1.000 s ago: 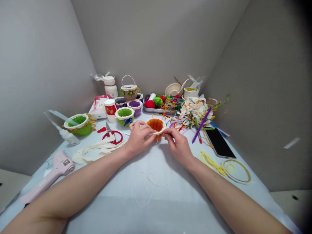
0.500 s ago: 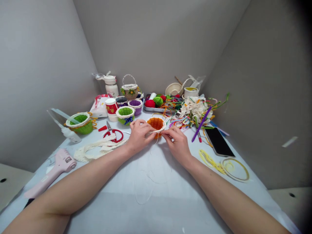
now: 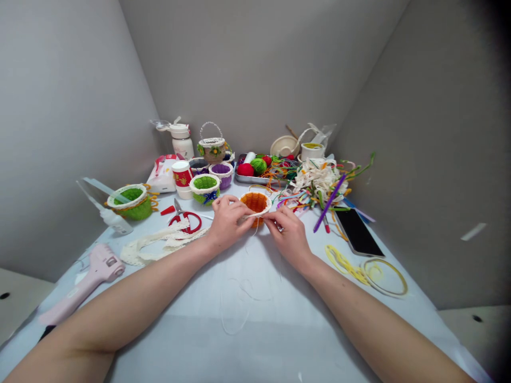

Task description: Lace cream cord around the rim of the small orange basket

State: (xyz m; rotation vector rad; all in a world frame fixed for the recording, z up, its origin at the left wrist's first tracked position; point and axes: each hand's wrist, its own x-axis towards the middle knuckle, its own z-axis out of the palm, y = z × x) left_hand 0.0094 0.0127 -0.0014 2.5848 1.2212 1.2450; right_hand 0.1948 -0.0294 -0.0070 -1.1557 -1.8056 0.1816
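Your left hand [image 3: 230, 222] is curled around the left side of the orange basket [image 3: 255, 202], thumb at the near side and fingers closed on it. Your right hand [image 3: 265, 216] has its thumb and forefinger drawn together at the near right of the white rim [image 3: 269, 205]; what is pinched between them, I cannot tell. The basket is upright, in front of you, between both hands. White thread [image 3: 256, 229] hangs from the near side, and a loose loop of it lies on the table [image 3: 207, 346]. I judge that you are fastening the rim with this thread, and that the next move calls for a steady left hold and a free, untangled thread. To the left, the glue gun [image 3: 104, 263] shows no name that I can read. Farther off, the red cup [image 3: 182, 180] has a gold pattern, and the packet [image 3: 162, 178] and bottle [image 3: 182, 146] carry marks too small for reading. The phone [image 3: 360, 232], at right, has a dark screen without text.
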